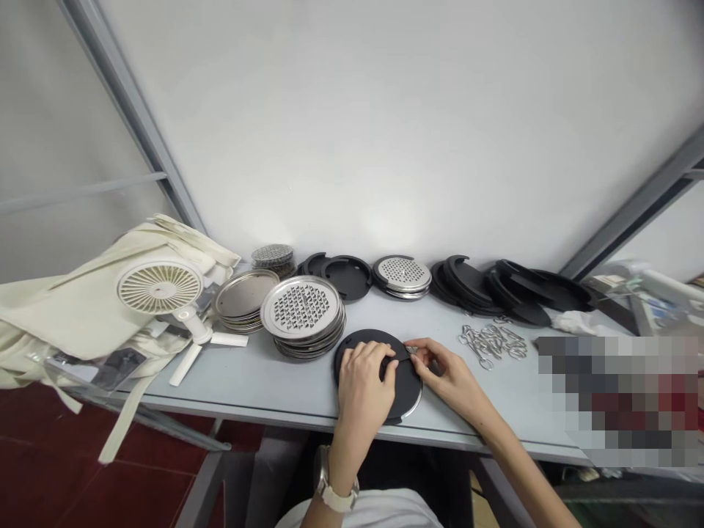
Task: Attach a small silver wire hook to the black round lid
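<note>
In front of me on the table lies a black round disc (404, 400), with a silver metal rim showing along its lower right edge. My left hand (367, 374) is on top of it, fingers bent and pressing it, thumb and forefinger close together near its middle. My right hand (440, 370) pinches at the disc's right edge, where a small bit of shiny metal shows between the fingertips; its kind is hidden. A thin dark line runs across the disc between both hands. To the left stands a stack of round metal grater plates (301, 312).
Plain metal discs (247, 293) are stacked further left, near a white handheld fan (160, 288) and cream cloth (82, 293). Black round holders (467, 286) line the wall, one bearing a perforated metal plate (405, 272). Metal wire loops (491, 341) lie right.
</note>
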`<state>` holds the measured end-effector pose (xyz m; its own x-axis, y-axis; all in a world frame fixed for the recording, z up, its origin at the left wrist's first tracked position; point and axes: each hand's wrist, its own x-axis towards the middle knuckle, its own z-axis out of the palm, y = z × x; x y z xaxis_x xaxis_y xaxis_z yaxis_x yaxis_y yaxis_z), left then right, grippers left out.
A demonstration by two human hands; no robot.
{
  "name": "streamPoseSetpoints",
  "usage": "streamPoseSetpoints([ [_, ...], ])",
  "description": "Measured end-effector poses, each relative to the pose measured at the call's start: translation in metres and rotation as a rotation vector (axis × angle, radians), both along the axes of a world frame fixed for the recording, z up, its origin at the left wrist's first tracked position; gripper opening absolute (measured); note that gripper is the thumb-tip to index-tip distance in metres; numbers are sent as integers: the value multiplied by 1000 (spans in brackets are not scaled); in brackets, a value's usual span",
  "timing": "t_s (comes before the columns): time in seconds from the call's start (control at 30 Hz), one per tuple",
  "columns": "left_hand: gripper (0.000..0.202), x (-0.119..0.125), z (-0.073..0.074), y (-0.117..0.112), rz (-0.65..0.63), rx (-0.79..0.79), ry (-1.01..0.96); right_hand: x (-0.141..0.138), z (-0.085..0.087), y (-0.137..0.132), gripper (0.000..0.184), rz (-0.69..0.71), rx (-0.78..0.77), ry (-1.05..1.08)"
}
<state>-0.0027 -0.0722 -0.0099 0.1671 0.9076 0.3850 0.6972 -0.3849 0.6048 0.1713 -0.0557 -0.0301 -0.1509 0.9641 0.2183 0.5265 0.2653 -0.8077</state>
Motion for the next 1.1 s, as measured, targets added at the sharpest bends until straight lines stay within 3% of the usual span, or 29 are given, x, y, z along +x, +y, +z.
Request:
streamPoseSetpoints([
  [0.6,10,0,-1,1,-3,-1,8,3,-7,0,25,46,-83,104],
  [0.83,11,0,-1,0,-3,-5,4,3,-7,0,20,10,-70,98],
  [1.1,11,0,-1,1,10,5,13,1,-5,-2,30,-48,-8,71],
])
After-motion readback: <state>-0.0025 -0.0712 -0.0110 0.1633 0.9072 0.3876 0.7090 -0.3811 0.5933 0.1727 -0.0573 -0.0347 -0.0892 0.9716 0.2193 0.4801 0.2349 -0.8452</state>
